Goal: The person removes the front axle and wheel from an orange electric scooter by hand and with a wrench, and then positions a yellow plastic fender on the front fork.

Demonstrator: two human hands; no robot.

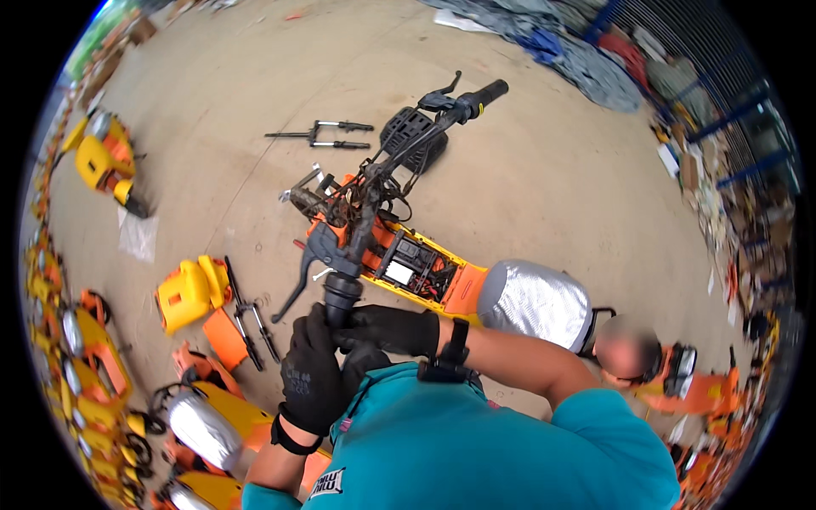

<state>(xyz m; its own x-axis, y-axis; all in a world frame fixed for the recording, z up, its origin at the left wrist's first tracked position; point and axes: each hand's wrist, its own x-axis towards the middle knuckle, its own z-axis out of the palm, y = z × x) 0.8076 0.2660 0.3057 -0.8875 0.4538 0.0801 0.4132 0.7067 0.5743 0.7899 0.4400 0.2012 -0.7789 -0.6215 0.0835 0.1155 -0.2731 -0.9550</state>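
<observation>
Person in black gloves, both hands at the near end of the handlebar grip [342, 293], beside the brake lever [297, 287]. Left hand [313, 371]: fingers curled, pinching the grip end from the left. Right hand [387, 330]: closed on the same end from the right; exact finger contact hidden, black on black. Grip belongs to the orange-yellow scooter [466, 289], standing on the floor [229, 76], silver-covered seat [535, 302] to the right, compartment open. Black basket-like part [415, 138] near the far bar; loose fork [327, 136] lies on the floor beyond.
</observation>
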